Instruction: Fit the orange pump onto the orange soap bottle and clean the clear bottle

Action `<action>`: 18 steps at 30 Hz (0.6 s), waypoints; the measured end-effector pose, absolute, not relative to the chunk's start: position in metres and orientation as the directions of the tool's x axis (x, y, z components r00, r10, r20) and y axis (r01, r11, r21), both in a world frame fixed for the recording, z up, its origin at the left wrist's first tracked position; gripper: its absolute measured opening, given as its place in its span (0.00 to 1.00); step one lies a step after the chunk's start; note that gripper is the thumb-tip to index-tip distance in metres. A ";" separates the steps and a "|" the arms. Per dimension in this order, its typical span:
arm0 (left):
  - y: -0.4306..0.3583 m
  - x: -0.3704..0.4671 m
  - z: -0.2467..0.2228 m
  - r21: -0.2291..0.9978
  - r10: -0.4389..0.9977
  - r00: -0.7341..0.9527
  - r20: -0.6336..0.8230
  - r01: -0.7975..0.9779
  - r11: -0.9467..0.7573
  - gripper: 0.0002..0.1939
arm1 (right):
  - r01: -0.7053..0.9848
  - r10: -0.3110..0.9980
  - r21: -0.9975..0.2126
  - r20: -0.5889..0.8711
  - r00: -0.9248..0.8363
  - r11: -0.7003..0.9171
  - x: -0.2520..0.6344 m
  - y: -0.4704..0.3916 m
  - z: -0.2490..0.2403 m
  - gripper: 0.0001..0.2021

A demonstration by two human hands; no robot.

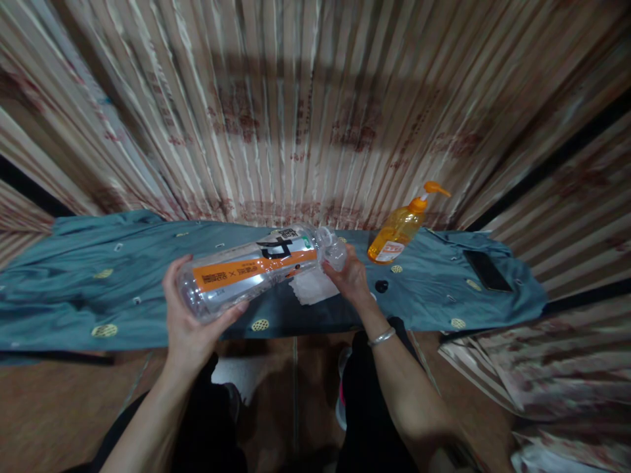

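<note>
The left hand (190, 318) clasps the bottle (246, 270) by its base, mouth towards the clear vessel (336, 253) gripped in the right hand (353, 276). Cloth (140, 279) extends left; a pump bottle (397, 231) stands right, near its far edge.

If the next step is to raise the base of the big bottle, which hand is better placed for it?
Probably the left hand: it grips the big bottle around its base end. The right hand is at the other end, holding a small clear container by the mouth.
</note>
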State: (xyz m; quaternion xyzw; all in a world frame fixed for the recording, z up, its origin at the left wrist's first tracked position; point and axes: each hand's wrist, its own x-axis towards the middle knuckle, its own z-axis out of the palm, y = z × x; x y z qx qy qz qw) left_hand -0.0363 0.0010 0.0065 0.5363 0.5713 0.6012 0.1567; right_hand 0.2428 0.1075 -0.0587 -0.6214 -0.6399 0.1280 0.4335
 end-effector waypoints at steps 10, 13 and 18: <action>0.000 -0.040 -0.002 0.798 0.762 -0.343 0.549 0.486 -0.357 0.48 | 0.688 0.906 -0.700 0.395 0.149 0.192 0.242 0.105 -0.055 0.26; 0.003 -0.043 -0.006 0.786 0.756 -0.335 0.563 0.501 -0.364 0.50 | 0.696 0.899 -0.690 0.411 0.153 0.196 0.240 0.104 -0.056 0.25; 0.009 -0.049 -0.012 0.718 0.699 -0.305 0.647 0.553 -0.423 0.56 | 0.709 0.896 -0.678 0.417 0.152 0.195 0.240 0.103 -0.057 0.25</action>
